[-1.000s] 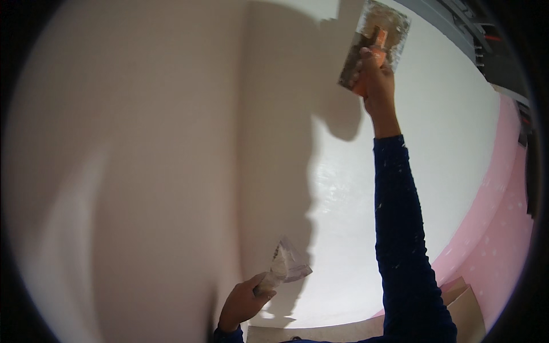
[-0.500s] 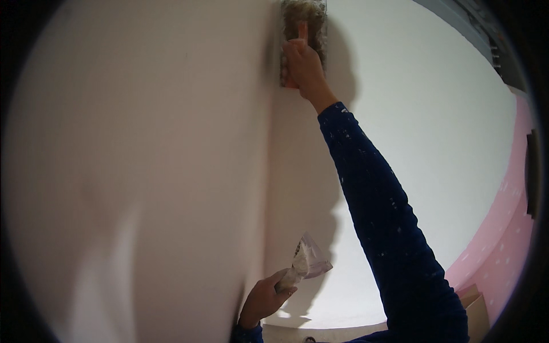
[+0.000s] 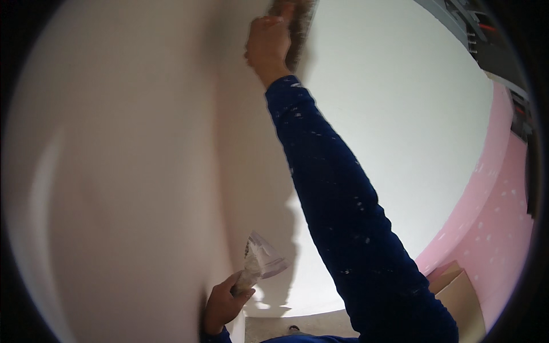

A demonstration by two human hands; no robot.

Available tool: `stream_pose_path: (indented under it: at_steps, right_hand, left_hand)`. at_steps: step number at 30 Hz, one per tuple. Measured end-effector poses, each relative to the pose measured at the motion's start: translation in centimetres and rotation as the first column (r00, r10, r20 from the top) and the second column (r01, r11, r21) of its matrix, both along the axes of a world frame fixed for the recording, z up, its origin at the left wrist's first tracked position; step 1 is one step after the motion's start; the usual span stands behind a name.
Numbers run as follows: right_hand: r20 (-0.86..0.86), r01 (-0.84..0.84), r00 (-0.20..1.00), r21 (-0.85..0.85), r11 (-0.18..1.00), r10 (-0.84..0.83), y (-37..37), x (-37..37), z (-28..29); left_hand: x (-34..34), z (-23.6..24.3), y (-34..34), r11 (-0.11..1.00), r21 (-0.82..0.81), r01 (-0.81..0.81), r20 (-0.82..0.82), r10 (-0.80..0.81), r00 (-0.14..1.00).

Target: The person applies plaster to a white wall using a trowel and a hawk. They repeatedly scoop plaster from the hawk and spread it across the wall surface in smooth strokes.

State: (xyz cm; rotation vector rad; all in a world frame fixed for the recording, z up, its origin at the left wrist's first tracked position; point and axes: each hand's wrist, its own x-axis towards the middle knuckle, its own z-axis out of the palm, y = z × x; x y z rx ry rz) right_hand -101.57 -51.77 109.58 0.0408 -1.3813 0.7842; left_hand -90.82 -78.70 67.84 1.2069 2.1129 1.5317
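My right hand (image 3: 269, 47) is raised at the top of the view, fingers wrapped round the reddish handle of a plastering trowel (image 3: 301, 34). Its dark, smeared blade is edge-on to me beside the pale wall (image 3: 394, 114), close to the inside corner; whether it touches cannot be seen. The trowel's upper end is cut off by the view's edge. Low down, my left hand (image 3: 224, 306) grips the handle of a putty knife (image 3: 264, 257), its wide, whitish-smeared blade pointing up and right. White flecks dot my blue right sleeve.
A second wall (image 3: 114, 188) runs close along my left and meets the pale one at the corner. To the right is a pink wall (image 3: 486, 246) with white spots. A cardboard box (image 3: 460, 297) stands below it. Grey metal shapes (image 3: 492, 40) fill the upper right.
My view has turned right, so the corner and both hands sit further left. The trowel has tilted from facing me flat to edge-on and gone higher in the view. Both grips stay the same.
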Motion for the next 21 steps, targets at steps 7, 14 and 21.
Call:
stream_pose_path:
  at_steps: [7, 14, 21]
  right_hand:
    - [-0.223, -0.442, 0.892, -0.248, 0.862, 0.393, 6.8, 11.0, -1.2]
    - [-0.043, -0.380, 0.924, -0.168, 0.909, 0.379, 2.0, 12.0, -6.2]
    - [0.216, -0.526, 0.819, -0.090, 0.846, 0.532, -3.3, 3.3, -3.9]
  left_hand:
    - [-0.4, 0.2, -0.4, 0.998, -0.042, 0.036, 0.016, -0.036, 0.999]
    - [-2.4, -1.1, -0.6, 0.991, 0.003, 0.132, 0.061, -0.132, 0.989]
    - [-1.9, -0.5, -1.1, 0.995, 0.020, 0.093, 0.038, -0.094, 0.995]
